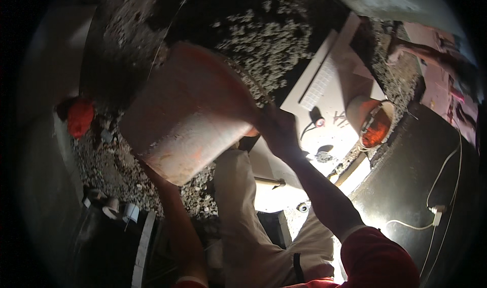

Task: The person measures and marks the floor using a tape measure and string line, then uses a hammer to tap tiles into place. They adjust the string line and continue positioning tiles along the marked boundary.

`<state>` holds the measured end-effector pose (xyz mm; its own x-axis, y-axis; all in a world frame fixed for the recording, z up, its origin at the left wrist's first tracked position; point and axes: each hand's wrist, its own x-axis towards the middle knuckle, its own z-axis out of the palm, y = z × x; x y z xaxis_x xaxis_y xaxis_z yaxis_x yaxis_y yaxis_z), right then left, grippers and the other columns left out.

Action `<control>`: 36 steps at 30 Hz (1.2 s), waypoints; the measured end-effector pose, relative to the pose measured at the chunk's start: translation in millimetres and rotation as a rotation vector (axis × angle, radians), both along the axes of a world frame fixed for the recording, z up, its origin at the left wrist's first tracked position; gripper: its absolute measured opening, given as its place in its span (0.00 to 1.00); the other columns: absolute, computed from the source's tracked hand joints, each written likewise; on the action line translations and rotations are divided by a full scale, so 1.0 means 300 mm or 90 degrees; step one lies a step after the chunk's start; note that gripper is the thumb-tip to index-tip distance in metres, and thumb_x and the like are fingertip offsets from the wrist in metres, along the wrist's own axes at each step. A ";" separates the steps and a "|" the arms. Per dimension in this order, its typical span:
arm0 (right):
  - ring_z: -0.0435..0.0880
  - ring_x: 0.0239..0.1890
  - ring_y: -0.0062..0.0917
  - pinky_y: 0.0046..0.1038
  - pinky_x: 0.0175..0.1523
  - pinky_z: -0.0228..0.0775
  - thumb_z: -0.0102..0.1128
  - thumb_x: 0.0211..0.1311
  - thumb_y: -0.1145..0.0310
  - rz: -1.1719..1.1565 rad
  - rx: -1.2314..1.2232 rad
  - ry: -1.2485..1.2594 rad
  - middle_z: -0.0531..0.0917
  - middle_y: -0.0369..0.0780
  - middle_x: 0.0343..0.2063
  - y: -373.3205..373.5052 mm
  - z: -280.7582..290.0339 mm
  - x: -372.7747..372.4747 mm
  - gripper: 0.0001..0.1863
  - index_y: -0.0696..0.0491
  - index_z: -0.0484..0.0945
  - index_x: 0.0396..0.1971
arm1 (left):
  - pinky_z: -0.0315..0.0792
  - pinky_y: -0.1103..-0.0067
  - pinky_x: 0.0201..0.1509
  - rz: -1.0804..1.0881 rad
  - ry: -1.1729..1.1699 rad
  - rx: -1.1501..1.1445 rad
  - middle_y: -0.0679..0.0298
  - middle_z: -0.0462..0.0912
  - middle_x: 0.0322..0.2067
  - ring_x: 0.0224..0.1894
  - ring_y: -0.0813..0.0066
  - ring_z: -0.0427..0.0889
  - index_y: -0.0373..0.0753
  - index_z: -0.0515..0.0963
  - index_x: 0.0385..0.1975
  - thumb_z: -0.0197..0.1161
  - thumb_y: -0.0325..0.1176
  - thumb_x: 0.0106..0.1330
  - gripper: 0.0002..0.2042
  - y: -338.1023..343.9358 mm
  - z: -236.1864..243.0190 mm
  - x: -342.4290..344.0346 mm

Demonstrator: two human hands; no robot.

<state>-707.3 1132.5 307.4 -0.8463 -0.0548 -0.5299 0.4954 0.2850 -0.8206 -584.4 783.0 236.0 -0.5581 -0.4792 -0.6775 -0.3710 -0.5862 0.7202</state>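
A dirty, reddish-orange bucket (187,110) is tilted in front of me, its mouth turned to the far right and its base toward me on the left. My right hand (278,131) is closed at the rim on the near right side. Beneath the lower base edge is my left hand (151,172), bearing the bucket; its fingers are mostly hidden behind it. Beyond the mouth, grey gravel (269,44) lies spread over dark ground. The inside of the bucket is out of sight.
A second bucket (357,110) stands at right, orange inside, beside a brightly lit pale board (304,103). A hammer (274,182) lies by my knees. A red bag (81,118) sits at left, and a white cable connector (437,214) at right. Another person's bare limb (426,55) reaches in far right.
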 end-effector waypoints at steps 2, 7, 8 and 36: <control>0.82 0.24 0.15 0.26 0.31 0.73 0.64 0.68 0.68 0.013 0.073 0.132 0.84 0.36 0.19 0.181 0.170 -0.028 0.11 0.57 0.82 0.25 | 0.66 0.62 0.70 -0.108 -0.049 0.041 0.57 0.69 0.65 0.65 0.60 0.72 0.43 0.55 0.73 0.50 0.61 0.75 0.36 0.212 -0.009 -0.030; 0.84 0.26 0.19 0.26 0.30 0.74 0.63 0.70 0.65 0.246 0.430 0.228 0.85 0.39 0.26 0.600 0.332 -0.138 0.09 0.54 0.83 0.32 | 0.61 0.61 0.74 -0.589 -0.104 0.025 0.53 0.64 0.73 0.71 0.57 0.69 0.39 0.58 0.75 0.35 0.63 0.79 0.37 0.623 0.090 -0.044; 0.85 0.28 0.19 0.27 0.30 0.74 0.61 0.71 0.65 0.241 0.399 0.265 0.85 0.39 0.29 0.669 0.298 -0.171 0.08 0.53 0.83 0.36 | 0.63 0.63 0.73 -0.692 -0.152 -0.105 0.53 0.66 0.71 0.70 0.57 0.70 0.40 0.66 0.70 0.44 0.56 0.79 0.30 0.635 0.151 -0.018; 0.83 0.48 0.38 0.38 0.53 0.75 0.61 0.70 0.62 0.364 0.864 0.044 0.83 0.47 0.46 1.429 -0.378 0.005 0.18 0.54 0.78 0.55 | 0.67 0.62 0.70 -0.881 -0.087 -0.302 0.48 0.72 0.65 0.68 0.51 0.72 0.38 0.69 0.68 0.68 0.46 0.69 0.32 0.176 0.569 0.281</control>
